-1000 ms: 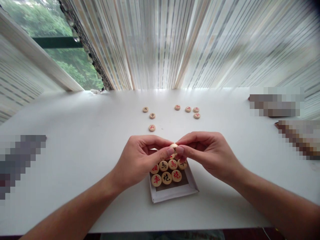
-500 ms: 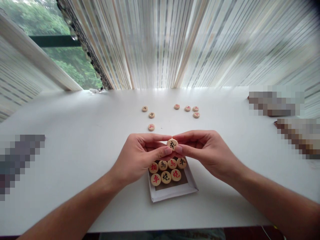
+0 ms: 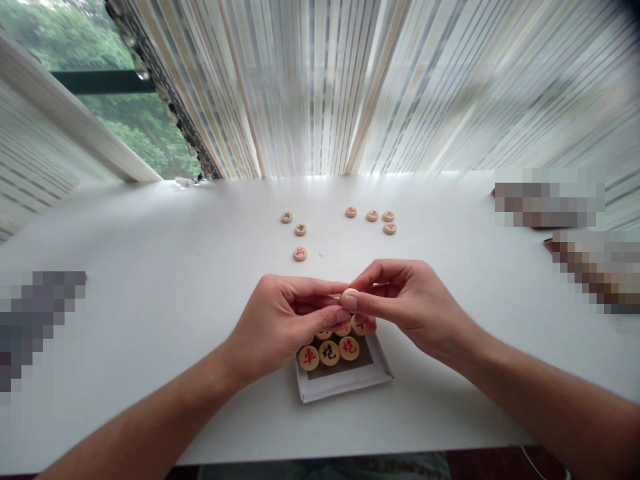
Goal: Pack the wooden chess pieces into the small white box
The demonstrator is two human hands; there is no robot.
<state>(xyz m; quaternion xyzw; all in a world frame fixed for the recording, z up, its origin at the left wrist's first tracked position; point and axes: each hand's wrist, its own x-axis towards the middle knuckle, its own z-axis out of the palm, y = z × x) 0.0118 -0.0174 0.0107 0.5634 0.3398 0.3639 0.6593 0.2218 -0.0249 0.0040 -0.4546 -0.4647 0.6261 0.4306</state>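
Note:
A round wooden Chinese chess piece (image 3: pixel 346 294) is pinched between the thumb and fingers of my right hand (image 3: pixel 400 293), tilted so its marked face is hidden. My left hand (image 3: pixel 287 310) is closed in against the same piece, its index fingertip at the rim and its thumb lower down. Just below both hands lies a shallow white box (image 3: pixel 345 387) holding rows of pieces. Its front row shows a red piece (image 3: pixel 309 358), a black piece (image 3: pixel 329 353) and another red piece (image 3: pixel 349 348); my fingers partly cover the row behind.
Beyond my hands on the white table (image 3: pixel 175 333) lie two black-marked pieces (image 3: pixel 301 229) and a red-marked piece (image 3: pixel 300 253). Several red-marked pieces (image 3: pixel 373 215) are farther right. Blurred-out objects (image 3: pixel 545 203) stand at both sides. Striped curtains (image 3: pixel 300 87) hang behind.
The piece has turned from showing its black character to lying tilted, mostly behind my right thumb. My left thumb has slid off its face and sits lower.

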